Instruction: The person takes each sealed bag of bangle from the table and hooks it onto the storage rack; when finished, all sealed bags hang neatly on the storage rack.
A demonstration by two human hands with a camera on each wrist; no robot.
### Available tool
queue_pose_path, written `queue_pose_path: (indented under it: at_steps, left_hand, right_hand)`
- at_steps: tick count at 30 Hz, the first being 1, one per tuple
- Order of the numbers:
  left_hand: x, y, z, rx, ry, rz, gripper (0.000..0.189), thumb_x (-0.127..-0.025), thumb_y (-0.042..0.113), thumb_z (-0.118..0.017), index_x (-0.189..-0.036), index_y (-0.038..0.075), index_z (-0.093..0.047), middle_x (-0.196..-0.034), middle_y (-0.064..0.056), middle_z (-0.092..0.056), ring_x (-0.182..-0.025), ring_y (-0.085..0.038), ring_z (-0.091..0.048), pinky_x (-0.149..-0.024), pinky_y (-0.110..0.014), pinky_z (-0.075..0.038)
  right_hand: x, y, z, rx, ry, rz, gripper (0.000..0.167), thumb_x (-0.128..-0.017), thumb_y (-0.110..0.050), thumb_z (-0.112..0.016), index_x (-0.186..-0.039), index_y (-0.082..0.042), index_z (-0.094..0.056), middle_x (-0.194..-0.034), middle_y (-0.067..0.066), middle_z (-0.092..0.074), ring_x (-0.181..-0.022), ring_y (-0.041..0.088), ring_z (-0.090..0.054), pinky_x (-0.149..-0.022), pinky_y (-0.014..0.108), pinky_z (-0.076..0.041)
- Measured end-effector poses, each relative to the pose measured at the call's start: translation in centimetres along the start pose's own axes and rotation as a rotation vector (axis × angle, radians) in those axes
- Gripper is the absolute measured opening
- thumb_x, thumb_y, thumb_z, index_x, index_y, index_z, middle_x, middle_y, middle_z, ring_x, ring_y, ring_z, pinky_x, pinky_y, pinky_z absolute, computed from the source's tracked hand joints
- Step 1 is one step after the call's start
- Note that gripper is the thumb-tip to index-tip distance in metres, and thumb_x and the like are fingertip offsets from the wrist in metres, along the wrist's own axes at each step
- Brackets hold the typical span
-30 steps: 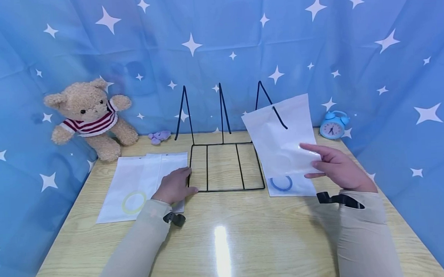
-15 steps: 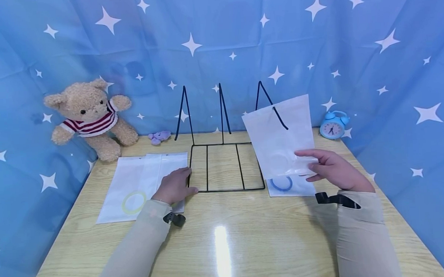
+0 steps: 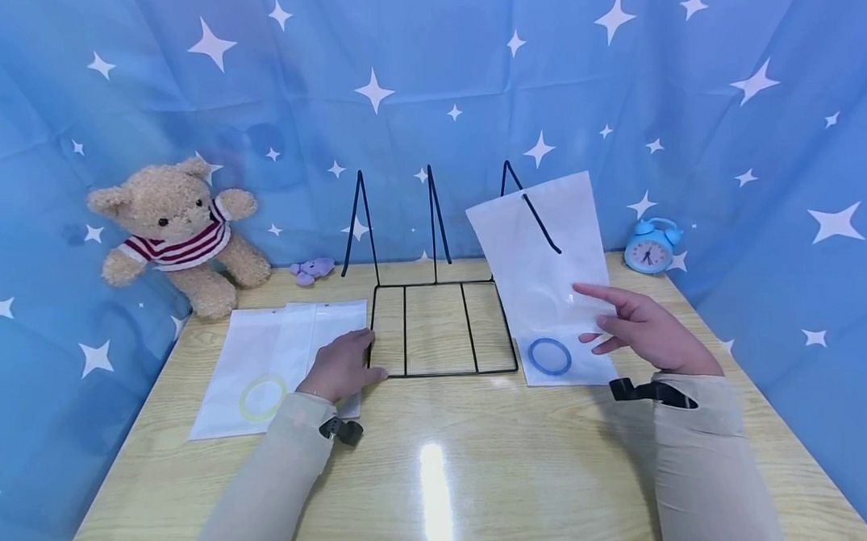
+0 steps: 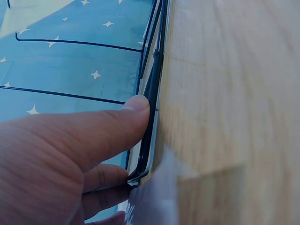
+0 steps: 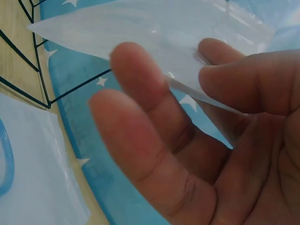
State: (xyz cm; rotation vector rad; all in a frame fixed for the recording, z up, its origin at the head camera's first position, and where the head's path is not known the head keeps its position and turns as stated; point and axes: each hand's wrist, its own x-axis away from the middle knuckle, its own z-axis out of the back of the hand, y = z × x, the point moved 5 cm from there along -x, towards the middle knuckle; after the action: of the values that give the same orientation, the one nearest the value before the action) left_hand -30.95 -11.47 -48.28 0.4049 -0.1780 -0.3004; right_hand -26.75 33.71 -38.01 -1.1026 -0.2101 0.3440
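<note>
My left hand (image 3: 341, 362) grips the front left corner of a black wire rack's base (image 3: 445, 374), thumb (image 4: 137, 105) on the front bar and fingers beyond it. A white zip bag (image 3: 541, 241) hangs by its hole from the rack's right hook and tilts to the right. My right hand (image 3: 643, 326) holds the bag near its lower right edge, which runs between thumb (image 5: 220, 84) and fingers, while two fingers spread away from it. A flat white bag with a blue ring (image 3: 532, 355) lies on the table under the hanging one.
Left of the rack, white bags (image 3: 244, 351) lie overlapped, one with a yellow ring (image 3: 243, 401). A teddy bear (image 3: 170, 225) and a small purple toy (image 3: 312, 270) sit at the back left. A blue alarm clock (image 3: 648, 255) stands at the back right before the starry curtain.
The hanging bag has slid up and back along the right hook, uncovering the whole blue ring beneath. My right hand has shifted slightly left. The left hand stays on the rack.
</note>
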Motion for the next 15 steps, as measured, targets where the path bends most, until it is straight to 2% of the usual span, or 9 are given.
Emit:
queue_pose_path:
  at_steps: [2,4,6,10,15]
  left_hand:
    - [0.05,0.06,0.02,-0.004,0.003,-0.001,0.08,-0.096,0.039,-0.078,-0.158,0.001,-0.045,-0.164,-0.019,-0.043,-0.151,-0.041,-0.041,-0.122,-0.06,-0.037]
    - [0.07,0.11,0.06,-0.007,0.006,-0.004,0.08,-0.096,0.039,-0.078,-0.158,0.0,-0.045,-0.164,-0.02,-0.044,-0.151,-0.041,-0.042,-0.122,-0.059,-0.037]
    - [0.08,0.16,0.09,-0.007,0.009,-0.007,0.08,-0.096,0.039,-0.078,-0.158,0.0,-0.045,-0.164,-0.02,-0.044,-0.151,-0.041,-0.042,-0.122,-0.059,-0.037]
    - [0.12,0.23,0.16,-0.006,0.011,-0.012,0.08,-0.096,0.039,-0.077,-0.158,0.0,-0.046,-0.164,-0.02,-0.044,-0.151,-0.041,-0.042,-0.121,-0.059,-0.038]
    - [0.16,0.26,0.2,-0.009,0.008,-0.014,0.08,-0.096,0.04,-0.077,-0.158,0.0,-0.046,-0.164,-0.02,-0.044,-0.151,-0.041,-0.042,-0.121,-0.059,-0.038]
  right_hand:
    - [-0.16,0.0,-0.09,-0.009,0.026,-0.015,0.055,-0.112,-0.005,-0.048,-0.164,-0.019,-0.04,-0.133,0.021,-0.055,-0.106,0.023,-0.077,-0.083,0.042,-0.066]
    - [-0.31,-0.01,-0.19,-0.015,0.054,-0.029,0.056,-0.112,-0.006,-0.048,-0.165,-0.023,-0.04,-0.157,0.017,-0.044,-0.107,0.022,-0.077,-0.084,0.04,-0.066]
    - [-0.47,0.0,-0.27,-0.022,0.08,-0.036,0.056,-0.112,-0.008,-0.049,-0.165,-0.026,-0.04,-0.167,0.015,-0.036,-0.107,0.02,-0.077,-0.085,0.038,-0.065]
    - [-0.76,-0.09,-0.46,-0.045,0.112,0.0,0.057,-0.112,-0.009,-0.05,-0.165,-0.026,-0.039,-0.165,0.016,-0.039,-0.107,0.021,-0.077,-0.088,0.037,-0.064]
    - [-1.02,-0.23,-0.81,-0.07,0.112,0.049,0.059,-0.112,-0.008,-0.05,-0.166,-0.024,-0.036,-0.151,0.014,-0.049,-0.11,0.016,-0.076,-0.09,0.032,-0.063]
